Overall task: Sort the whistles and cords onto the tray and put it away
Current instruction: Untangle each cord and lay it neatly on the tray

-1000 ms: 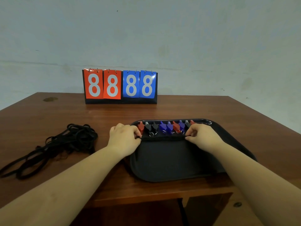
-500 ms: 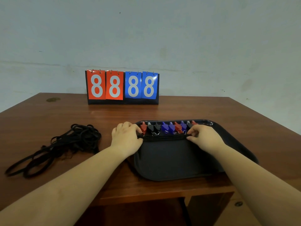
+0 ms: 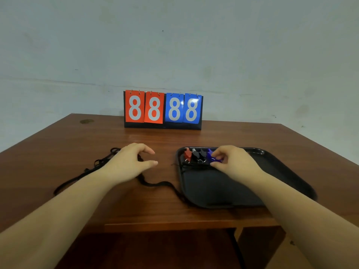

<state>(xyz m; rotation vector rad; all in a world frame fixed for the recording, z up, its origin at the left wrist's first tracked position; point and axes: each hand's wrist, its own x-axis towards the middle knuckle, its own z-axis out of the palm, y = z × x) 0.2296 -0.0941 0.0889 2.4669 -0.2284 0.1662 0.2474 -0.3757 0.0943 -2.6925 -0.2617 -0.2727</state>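
Observation:
A black tray point(image 3: 281, 171) lies on the right of the wooden table. Along its far edge stand a red whistle point(image 3: 187, 153), two black whistles point(image 3: 198, 154) and a blue whistle point(image 3: 210, 155); others are hidden behind my right hand point(image 3: 235, 165). A black cord point(image 3: 194, 167) lies across the tray in front of them. My right hand's curled fingers and thumb pinch at this cord's right end, beside the blue whistle. My left hand point(image 3: 130, 164) hovers with spread fingers, holding nothing, over the pile of black cords point(image 3: 101, 163) to the left of the tray. One strand point(image 3: 155, 184) trails from the pile to the tray's left front corner.
A flip scoreboard point(image 3: 163, 109) showing red 88 and blue 88 stands at the back of the table point(image 3: 223, 136) against the wall. The table's front edge runs just below the tray.
My left hand has let go of the cord on the tray and moved left over the cord pile. My right hand stayed at the whistles. The camera view shifted, so the tray sits further right.

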